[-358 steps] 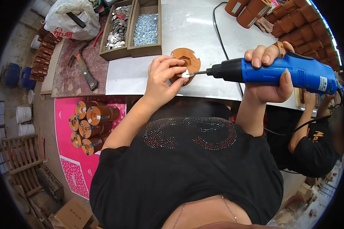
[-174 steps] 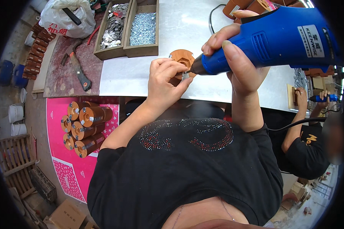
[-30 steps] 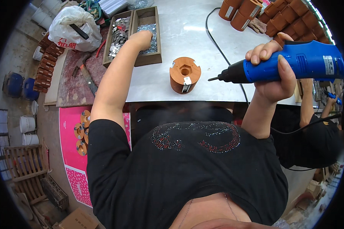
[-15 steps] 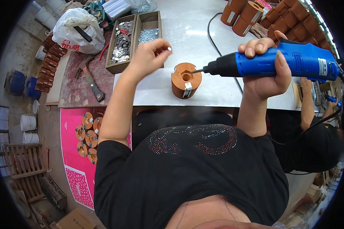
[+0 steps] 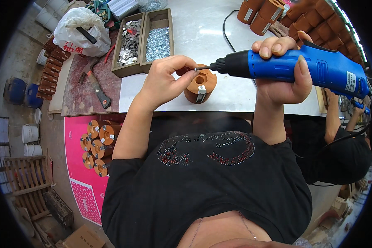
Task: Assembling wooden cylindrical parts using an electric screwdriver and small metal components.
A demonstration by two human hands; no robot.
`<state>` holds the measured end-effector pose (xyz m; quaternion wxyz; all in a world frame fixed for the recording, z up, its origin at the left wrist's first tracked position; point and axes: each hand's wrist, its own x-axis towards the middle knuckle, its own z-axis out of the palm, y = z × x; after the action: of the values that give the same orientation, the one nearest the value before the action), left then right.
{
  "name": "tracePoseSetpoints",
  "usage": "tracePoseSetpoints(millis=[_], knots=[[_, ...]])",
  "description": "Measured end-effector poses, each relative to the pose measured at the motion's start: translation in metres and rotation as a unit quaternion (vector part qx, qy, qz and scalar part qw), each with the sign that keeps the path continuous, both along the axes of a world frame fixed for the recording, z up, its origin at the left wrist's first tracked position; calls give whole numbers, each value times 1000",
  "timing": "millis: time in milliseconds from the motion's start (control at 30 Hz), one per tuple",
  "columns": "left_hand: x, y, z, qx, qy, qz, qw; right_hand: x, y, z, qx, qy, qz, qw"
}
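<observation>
My right hand [image 5: 283,84] grips a blue electric screwdriver [image 5: 287,66] with a black nose, held level and pointing left. Its thin bit [image 5: 205,67] reaches the fingertips of my left hand [image 5: 163,82]. Thumb and forefinger there pinch a small screw at the bit's tip, mostly hidden by the fingers. Just below the bit stands a brown wooden cylinder [image 5: 208,84], upright on the white table [image 5: 231,101]. It has a round hole in its top and a metal clip [image 5: 201,89] at its near rim. My left fingers partly cover its left side.
At the far left stand a wooden tray [image 5: 126,71] of flat metal pieces and a tray [image 5: 170,29] of screws. A hammer [image 5: 97,89] and a white plastic bag [image 5: 80,33] lie left. More cylinders [image 5: 107,134] sit on pink board; others [image 5: 306,25] are stacked far right, near a co-worker's arm [image 5: 332,118].
My left hand has moved right and down, bringing the screw from beyond the cylinder to the bit's tip. The screwdriver has shifted slightly left and up.
</observation>
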<state>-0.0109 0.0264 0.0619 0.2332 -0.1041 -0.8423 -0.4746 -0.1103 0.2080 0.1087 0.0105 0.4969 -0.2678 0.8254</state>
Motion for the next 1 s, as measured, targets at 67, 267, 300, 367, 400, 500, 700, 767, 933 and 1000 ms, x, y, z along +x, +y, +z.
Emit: tracePoseSetpoints(millis=[67,267,300,367,400,500,700,767,933,1000], knots=[[2,-1,0,17,-6,-2,1000,0,0,0,-1,4,0,1000],[2,-3,0,-6,-2,-20,1000,-4,2,0,-3,62,34,998],[1,-3,0,-6,-2,-20,1000,-5,3,1,3,82,42,996],[-1,-4,-3,-1,5,-52,999,-6,2,1,9,102,50,994],[-1,-5,-3,-1,5,-53,999,-6,2,2,10,115,59,991],[1,-5,-6,1,4,-66,998,-6,1,4,16,142,83,986],[0,-4,-15,27,22,-124,992,2,-1,3,14,119,94,988],[2,0,-13,38,10,-126,991,4,1,4,16,120,97,988],[-1,-2,-13,50,-26,-137,989,2,2,1,18,109,77,991],[-13,-16,-15,7,8,-138,990,0,2,-5,31,94,24,995]])
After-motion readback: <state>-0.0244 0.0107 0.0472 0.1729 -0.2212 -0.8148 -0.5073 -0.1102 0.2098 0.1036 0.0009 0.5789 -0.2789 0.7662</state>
